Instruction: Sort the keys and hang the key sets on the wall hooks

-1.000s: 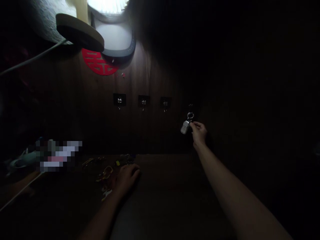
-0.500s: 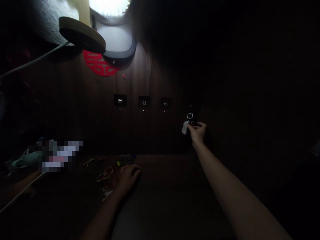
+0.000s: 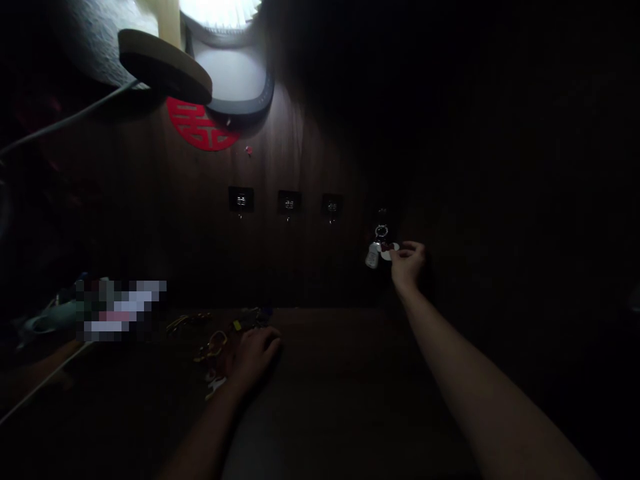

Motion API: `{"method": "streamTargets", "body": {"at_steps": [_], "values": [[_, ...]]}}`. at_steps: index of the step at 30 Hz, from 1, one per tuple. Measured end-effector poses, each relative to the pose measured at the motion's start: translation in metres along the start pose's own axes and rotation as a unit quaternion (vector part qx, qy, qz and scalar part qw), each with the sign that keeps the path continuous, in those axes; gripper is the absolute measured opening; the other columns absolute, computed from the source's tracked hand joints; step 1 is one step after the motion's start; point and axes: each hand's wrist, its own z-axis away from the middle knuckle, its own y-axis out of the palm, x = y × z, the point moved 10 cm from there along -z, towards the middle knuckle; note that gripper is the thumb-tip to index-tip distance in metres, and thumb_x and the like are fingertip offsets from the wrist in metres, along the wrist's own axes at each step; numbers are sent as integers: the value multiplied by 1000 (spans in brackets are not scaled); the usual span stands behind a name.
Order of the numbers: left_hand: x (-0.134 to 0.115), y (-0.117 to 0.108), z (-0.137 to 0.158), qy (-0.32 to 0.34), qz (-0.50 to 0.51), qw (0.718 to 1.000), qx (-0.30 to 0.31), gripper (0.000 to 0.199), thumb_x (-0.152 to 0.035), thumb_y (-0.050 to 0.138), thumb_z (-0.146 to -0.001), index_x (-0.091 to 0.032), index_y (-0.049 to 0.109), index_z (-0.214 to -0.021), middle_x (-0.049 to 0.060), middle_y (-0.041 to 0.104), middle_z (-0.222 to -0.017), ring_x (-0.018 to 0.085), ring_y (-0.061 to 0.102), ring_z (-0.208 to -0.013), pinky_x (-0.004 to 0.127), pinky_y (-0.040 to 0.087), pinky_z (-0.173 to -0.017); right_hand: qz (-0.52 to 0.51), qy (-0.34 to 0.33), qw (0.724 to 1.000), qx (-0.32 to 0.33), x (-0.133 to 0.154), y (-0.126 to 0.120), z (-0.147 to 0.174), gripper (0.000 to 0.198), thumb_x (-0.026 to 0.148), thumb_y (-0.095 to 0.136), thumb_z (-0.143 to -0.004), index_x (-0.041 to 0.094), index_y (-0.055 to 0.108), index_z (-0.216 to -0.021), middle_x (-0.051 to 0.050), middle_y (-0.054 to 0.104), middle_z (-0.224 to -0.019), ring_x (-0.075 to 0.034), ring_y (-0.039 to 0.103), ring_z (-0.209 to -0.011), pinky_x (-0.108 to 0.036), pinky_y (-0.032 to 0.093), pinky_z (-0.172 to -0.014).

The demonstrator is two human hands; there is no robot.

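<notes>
A key ring (image 3: pixel 381 231) hangs from a dark hook on the upright wooden panel, with a pale tag (image 3: pixel 372 256) dangling at its left. My right hand (image 3: pixel 410 263) pinches a white oval charm with a dark reddish patch (image 3: pixel 389 251) that hangs from the same ring. Low on the left, my left hand (image 3: pixel 257 350) rests palm down on the dark tabletop, fingers stretched out. Beside it lie a yellow cord loop (image 3: pixel 217 341), a small yellow-green piece (image 3: pixel 237 325) and a white piece (image 3: pixel 217 384), all dim.
Three black hooks (image 3: pixel 289 202) line the panel left of the key ring. Above are a red paper cutout (image 3: pixel 203 127), a grey rounded device (image 3: pixel 230 77) and a bright lamp (image 3: pixel 220 13). A cable (image 3: pixel 70 122) crosses the left side. Deep shadow covers the right.
My right hand has shifted slightly right, from the pale tag's edge to the white charm, which now shows between my fingers. My left hand has stayed in place.
</notes>
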Motion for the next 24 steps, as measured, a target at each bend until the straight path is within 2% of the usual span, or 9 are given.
{"method": "streamTargets", "body": {"at_steps": [7, 12, 17, 20, 24], "values": [[5, 1, -1, -9, 0, 1000, -7, 21, -31, 46, -78, -24, 64, -88, 2, 67, -94, 21, 57, -95, 33, 39, -87, -16, 0, 1000, -3, -2, -4, 9, 27, 8, 50, -62, 21, 44, -85, 5, 47, -66, -12, 47, -57, -24, 39, -60], [4, 1, 0, -12, 0, 1000, -5, 22, -29, 46, -78, -24, 64, -90, 2, 67, -95, 20, 57, -96, 33, 38, -87, -32, 13, 999, 15, -8, -3, 35, 27, 13, 50, -63, 21, 44, -89, 4, 47, -68, -11, 46, -56, -23, 40, -58], [4, 0, 0, 0, -6, 1000, -16, 22, -28, 45, -80, -24, 63, -90, 1, 67, -95, 19, 57, -95, 32, 39, -87, -70, 19, 995, 74, -20, 11, 90, 26, 21, 50, -64, 20, 45, -89, 1, 50, -72, -12, 49, -62, -25, 42, -60], [2, -1, 1, 10, 5, 1000, -23, 21, -28, 45, -80, -24, 63, -90, 1, 67, -95, 19, 58, -94, 31, 40, -86, -74, 55, 988, 121, -38, 27, 130, 25, 25, 49, -63, 21, 46, -87, 0, 52, -72, -14, 51, -61, -26, 44, -58], [2, -12, 1, 8, 35, 997, -65, 21, -29, 44, -81, -24, 63, -89, 1, 68, -93, 18, 60, -92, 30, 41, -84, -74, 69, 978, 180, -52, 48, 177, 23, 27, 47, -63, 22, 47, -86, 0, 54, -71, -15, 53, -59, -28, 45, -57]]}}
